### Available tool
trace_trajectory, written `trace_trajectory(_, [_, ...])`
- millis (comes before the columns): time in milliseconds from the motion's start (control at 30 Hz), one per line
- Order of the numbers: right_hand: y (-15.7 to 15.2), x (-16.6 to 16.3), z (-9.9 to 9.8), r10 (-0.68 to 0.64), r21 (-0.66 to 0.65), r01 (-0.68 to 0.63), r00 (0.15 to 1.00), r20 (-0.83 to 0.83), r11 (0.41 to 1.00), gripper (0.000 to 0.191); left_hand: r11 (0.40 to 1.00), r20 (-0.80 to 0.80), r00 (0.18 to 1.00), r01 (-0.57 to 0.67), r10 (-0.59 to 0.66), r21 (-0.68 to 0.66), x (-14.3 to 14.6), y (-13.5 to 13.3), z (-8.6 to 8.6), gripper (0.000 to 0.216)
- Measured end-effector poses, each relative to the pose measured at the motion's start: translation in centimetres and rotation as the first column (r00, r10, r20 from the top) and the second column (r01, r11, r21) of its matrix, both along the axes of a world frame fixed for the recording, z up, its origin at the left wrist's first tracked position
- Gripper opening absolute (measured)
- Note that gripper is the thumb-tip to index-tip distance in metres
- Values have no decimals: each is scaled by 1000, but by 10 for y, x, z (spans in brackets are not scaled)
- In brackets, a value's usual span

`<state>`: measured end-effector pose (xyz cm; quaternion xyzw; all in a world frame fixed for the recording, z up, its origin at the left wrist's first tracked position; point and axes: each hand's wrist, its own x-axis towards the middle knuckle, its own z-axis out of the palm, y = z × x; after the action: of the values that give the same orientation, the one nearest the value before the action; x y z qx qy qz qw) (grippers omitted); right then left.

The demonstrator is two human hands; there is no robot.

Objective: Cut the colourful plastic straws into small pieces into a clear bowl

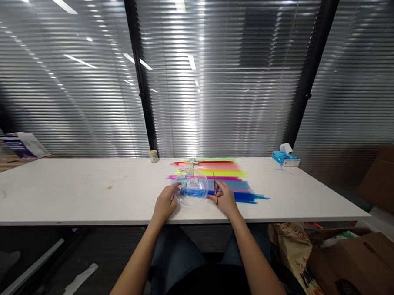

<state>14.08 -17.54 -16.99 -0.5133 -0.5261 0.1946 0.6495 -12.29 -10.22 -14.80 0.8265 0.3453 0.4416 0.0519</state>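
A clear round plastic lid or dish (191, 187) lies on the white table (88, 191), over a fan of coloured straws or sticks (222, 174) in green, red, yellow, pink and blue. My left hand (165, 203) grips the dish's left rim with curled fingers. My right hand (223, 199) is closed on a thin upright stick-like tool (215, 186) beside the dish's right rim; what the tool is I cannot make out.
A small tan roll or jar (153, 156) stands at the table's back edge. A blue tissue pack (285, 157) lies at the right. Cardboard boxes (361, 257) and a paper bag (294, 252) sit on the floor right. Window blinds (229, 76) fill the background.
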Motion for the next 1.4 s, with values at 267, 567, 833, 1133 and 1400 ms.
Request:
trace_trajectory(267, [-1, -4, -2, -2, -35, 0, 998, -56, 999, 67, 995, 6, 1000, 2, -1, -97, -2, 0, 4, 55])
trace_trajectory(567, [3, -2, -5, -48, -25, 44, 985, -166, 999, 46, 986, -47, 997, 57, -66, -159, 0, -5, 7, 59])
trace_trajectory(833, [8, -1, -9, -97, 98, 118, 977, -192, 988, 27, 975, -55, 998, 6, -18, -224, 3, -8, 11, 57])
trace_trajectory(1133, [6, 0, -9, -235, 212, 260, 962, -136, 942, 22, 982, 151, 988, 69, -42, -177, 1, -1, 2, 53])
trace_trajectory(1400, [-2, -10, 10, -315, 386, 304, 948, -35, 871, 4, 991, 192, 976, 84, -103, 106, 19, -3, 45, 37])
